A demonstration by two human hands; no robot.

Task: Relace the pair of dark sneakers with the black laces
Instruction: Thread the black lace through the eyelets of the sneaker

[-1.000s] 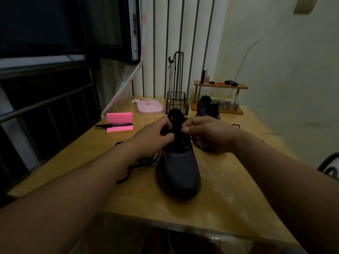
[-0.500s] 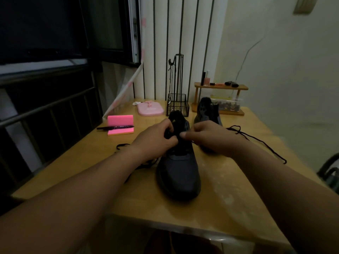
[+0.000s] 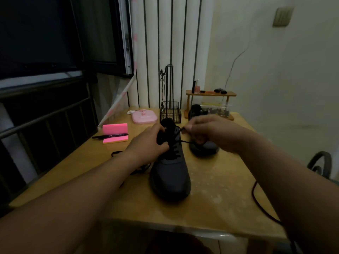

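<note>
A dark sneaker stands in the middle of the wooden table, toe toward me, with a black lace crossing its upper eyelets. My left hand grips the sneaker's collar and tongue on the left side. My right hand is raised to the right of the collar and pinches the lace end, drawn up from an eyelet. The second dark sneaker sits behind, mostly hidden by my right hand. Loose black lace lies on the table under my left forearm.
At the back stand a wire basket rack, a pink stand and a small wooden shelf with little bottles. Pink sticky notes and a black pen lie at the left. A dark cord runs along the right edge.
My right hand has lifted up and to the right, pulling the lace taut out of the eyelet. My left hand has stayed on the sneaker's collar.
</note>
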